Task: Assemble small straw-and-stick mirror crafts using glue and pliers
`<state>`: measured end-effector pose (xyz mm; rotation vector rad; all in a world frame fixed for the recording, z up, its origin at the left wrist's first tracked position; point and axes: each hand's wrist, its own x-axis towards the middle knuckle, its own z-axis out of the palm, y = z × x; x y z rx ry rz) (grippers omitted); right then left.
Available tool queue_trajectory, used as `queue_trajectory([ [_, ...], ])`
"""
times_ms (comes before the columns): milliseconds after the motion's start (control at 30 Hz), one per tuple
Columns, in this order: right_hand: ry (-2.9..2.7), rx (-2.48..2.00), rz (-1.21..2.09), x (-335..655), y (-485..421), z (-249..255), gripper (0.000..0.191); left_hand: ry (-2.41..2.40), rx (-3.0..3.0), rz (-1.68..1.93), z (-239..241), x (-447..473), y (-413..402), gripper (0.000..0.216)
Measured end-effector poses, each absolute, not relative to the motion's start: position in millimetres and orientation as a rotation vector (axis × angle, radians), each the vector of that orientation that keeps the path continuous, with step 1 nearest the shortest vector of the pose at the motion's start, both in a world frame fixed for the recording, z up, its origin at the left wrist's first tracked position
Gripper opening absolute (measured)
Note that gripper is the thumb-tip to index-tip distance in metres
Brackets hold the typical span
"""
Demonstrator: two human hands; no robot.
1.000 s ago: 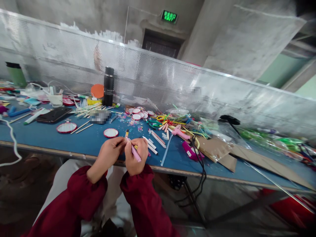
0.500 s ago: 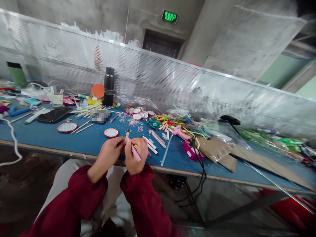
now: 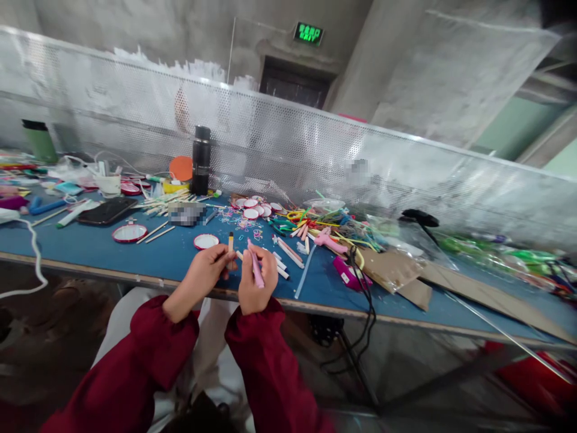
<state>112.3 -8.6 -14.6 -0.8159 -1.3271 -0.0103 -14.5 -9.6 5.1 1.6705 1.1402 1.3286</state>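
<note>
Just over the table's front edge, my left hand (image 3: 207, 273) pinches a small narrow yellow piece with a dark top (image 3: 231, 242) between thumb and fingertips, upright. Close on its right, my right hand (image 3: 258, 282) is closed around a pink marker-like stick (image 3: 256, 270), which tilts across the fingers. A pale tip shows by the right thumb; what it belongs to is hidden. Beyond the left hand lies a round white disc with a red rim (image 3: 206, 241). White and pink sticks (image 3: 288, 252) lie right of the right hand.
A pink glue gun (image 3: 331, 242), a clear glue stick (image 3: 305, 273) and a purple box (image 3: 348, 274) with black cables lie to the right, before cardboard (image 3: 387, 270). A black bottle (image 3: 201, 161) stands behind; a phone (image 3: 107, 211) and wooden sticks are left.
My hands have drawn slightly apart. The yellow piece now stands upright in my left fingers, clear of the pink stick, which has turned steeper in my right hand. The view has shifted slightly.
</note>
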Motion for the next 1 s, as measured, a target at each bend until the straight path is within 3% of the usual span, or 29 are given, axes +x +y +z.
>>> queue_trajectory([
  [367, -1.283, -0.865, 0.088, 113, -10, -16, 0.014, 1.146, 1.626, 1.237, 4, -18, -4, 0.033],
  [1000, -1.412, -0.844, -0.013, 114, -4, -19, 0.02, 1.267, 1.802, 1.2, -6, -19, 0, 0.031],
])
